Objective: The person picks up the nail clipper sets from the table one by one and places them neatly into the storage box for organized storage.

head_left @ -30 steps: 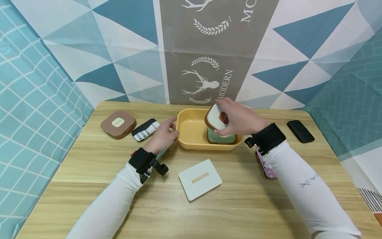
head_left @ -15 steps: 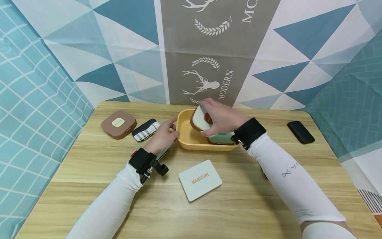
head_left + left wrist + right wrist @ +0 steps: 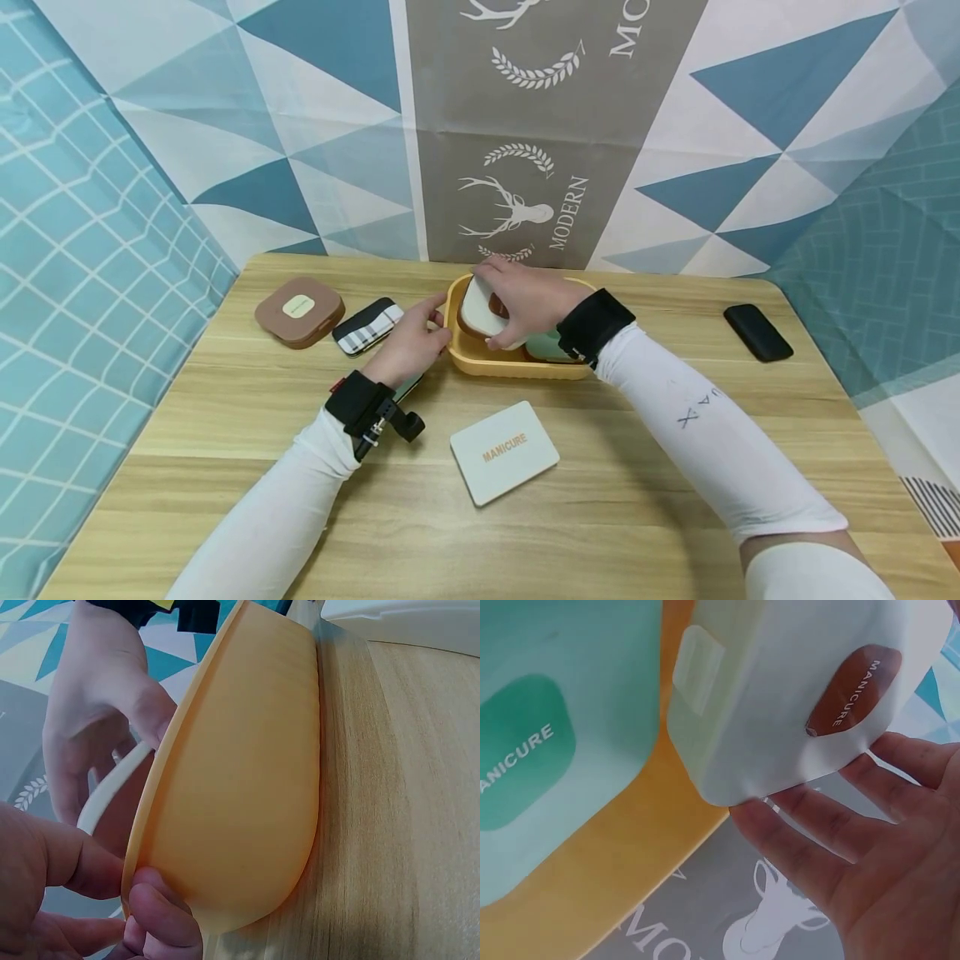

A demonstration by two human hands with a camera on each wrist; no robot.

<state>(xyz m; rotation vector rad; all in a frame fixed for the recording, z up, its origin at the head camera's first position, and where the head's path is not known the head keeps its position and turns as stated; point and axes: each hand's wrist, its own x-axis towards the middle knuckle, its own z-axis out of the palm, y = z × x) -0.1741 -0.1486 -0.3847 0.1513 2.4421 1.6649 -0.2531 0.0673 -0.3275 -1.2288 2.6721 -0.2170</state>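
Observation:
My right hand (image 3: 531, 298) grips a white case with a brown underside (image 3: 477, 310) by its edges, tilted inside the left part of the yellow basket (image 3: 517, 369). In the right wrist view the white case (image 3: 795, 697) shows a brown MANICURE label, and my fingers lie along its edge. Beside it in the basket lies a green case (image 3: 525, 750), partly hidden by my wrist in the head view. My left hand (image 3: 408, 342) pinches the basket's left rim; the left wrist view shows thumb and fingers on the rim of the basket (image 3: 232, 765).
A white MANICURE case (image 3: 505, 453) lies in front of the basket. To the left are a brown case (image 3: 298, 312) and a black-and-plaid case (image 3: 367, 327); a green item is partly under my left wrist. A black case (image 3: 757, 332) lies far right. Patterned cloth hangs behind.
My right hand has moved left with the white case, from above the green case down into the basket's left part. My left hand has stayed on the rim.

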